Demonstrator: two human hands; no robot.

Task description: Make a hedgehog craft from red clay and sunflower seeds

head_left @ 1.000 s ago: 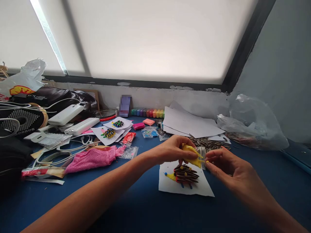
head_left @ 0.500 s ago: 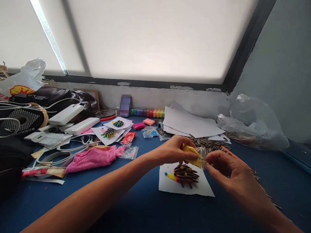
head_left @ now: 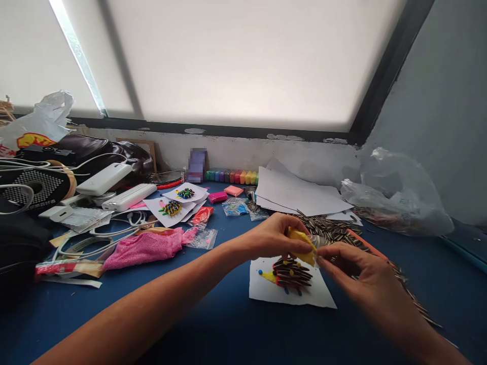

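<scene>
My left hand (head_left: 277, 235) is closed round a packet of yellow modelling clay (head_left: 300, 242), with clear wrapper showing at its right end. The thumb and fingers of my right hand (head_left: 352, 266) pinch at the clay's right edge; how much they grip is hidden. Beneath both hands, a hedgehog figure (head_left: 292, 274) lies on a white paper sheet (head_left: 319, 299). Its snout is yellow clay with a blue ball at the tip, striped sunflower seeds form its spines, and yellow balls dot the spines.
Loose sunflower seeds (head_left: 331, 225) spread behind and right of my hands, beside white paper sheets (head_left: 300, 190). Two smaller figures on paper (head_left: 167, 218) lie left of centre. Clay blocks (head_left: 238, 177) line the wall. A pink cloth (head_left: 146, 248), white power banks (head_left: 129, 196) and cables crowd the left.
My right fingers have moved slightly left, up against the clay packet. The thin yellow strand that stretched between the packet and those fingers no longer shows.
</scene>
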